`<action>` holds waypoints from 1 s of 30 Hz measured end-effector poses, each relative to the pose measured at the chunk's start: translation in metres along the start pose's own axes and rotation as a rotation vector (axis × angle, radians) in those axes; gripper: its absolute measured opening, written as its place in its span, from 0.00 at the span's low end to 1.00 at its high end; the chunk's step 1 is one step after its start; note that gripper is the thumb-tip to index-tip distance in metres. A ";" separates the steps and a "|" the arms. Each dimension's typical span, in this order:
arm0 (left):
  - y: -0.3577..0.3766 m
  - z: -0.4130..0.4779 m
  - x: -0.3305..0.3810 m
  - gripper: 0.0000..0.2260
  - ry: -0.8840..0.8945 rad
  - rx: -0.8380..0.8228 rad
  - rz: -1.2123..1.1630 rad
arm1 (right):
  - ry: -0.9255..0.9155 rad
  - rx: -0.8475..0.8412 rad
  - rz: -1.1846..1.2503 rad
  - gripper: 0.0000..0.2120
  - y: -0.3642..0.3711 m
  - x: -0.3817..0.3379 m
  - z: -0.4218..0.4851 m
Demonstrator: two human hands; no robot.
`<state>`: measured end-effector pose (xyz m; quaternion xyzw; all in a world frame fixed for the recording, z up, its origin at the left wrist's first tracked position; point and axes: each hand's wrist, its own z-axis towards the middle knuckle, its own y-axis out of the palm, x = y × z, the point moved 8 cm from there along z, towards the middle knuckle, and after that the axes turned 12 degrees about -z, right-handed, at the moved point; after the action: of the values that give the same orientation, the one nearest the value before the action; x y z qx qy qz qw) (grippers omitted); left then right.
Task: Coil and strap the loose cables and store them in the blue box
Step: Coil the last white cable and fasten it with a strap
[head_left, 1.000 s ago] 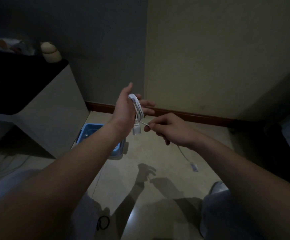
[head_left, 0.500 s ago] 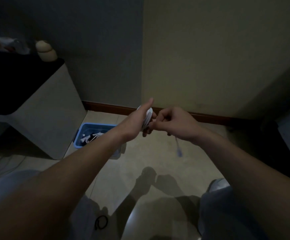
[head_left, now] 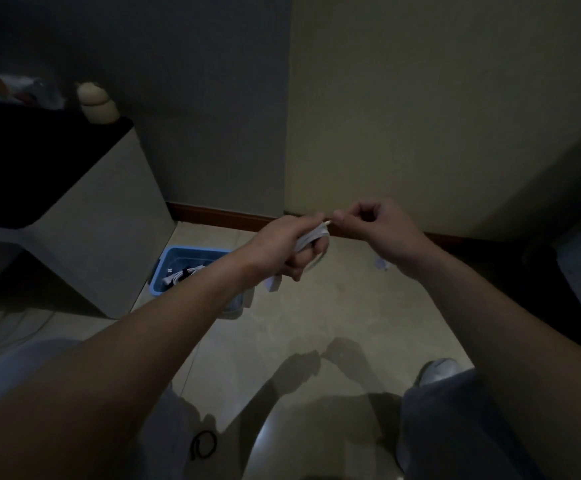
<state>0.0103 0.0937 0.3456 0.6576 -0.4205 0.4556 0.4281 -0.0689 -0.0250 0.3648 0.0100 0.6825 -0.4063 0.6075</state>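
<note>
My left hand holds a coil of white cable wound round its fingers, with one white plug hanging below the palm. My right hand pinches the cable's free strand beside the coil at about the same height. The other plug shows just under my right wrist. Both hands are raised above the floor. The blue box stands on the floor to the left, partly behind my left forearm, with a strapped white cable bundle inside it.
A white cabinet with a dark top stands left of the box, with a small figure on it. A black loop lies on the floor near my legs. My shoe is at lower right. Walls meet in a corner ahead.
Both hands have dropped lower and shifted right. The loose end that hung down toward the floor is now drawn up close under my right wrist, and more cable sits round my left hand.
</note>
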 end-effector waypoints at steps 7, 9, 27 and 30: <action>0.000 -0.001 0.006 0.20 -0.049 -0.051 -0.500 | 0.110 -0.178 0.092 0.18 0.026 0.012 -0.002; -0.008 -0.001 0.010 0.21 -0.020 -0.037 -0.619 | 0.174 -0.238 0.130 0.17 0.032 0.019 -0.004; -0.041 -0.006 0.003 0.17 0.058 0.339 -0.881 | 0.247 -0.245 0.186 0.06 0.070 -0.007 -0.025; -0.042 -0.008 0.001 0.16 0.054 0.416 -0.847 | 0.259 -0.212 0.210 0.05 0.070 -0.009 -0.025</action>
<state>0.0483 0.1131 0.3412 0.8308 -0.0039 0.3325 0.4464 -0.0520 0.0404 0.3323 0.0694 0.7893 -0.2618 0.5511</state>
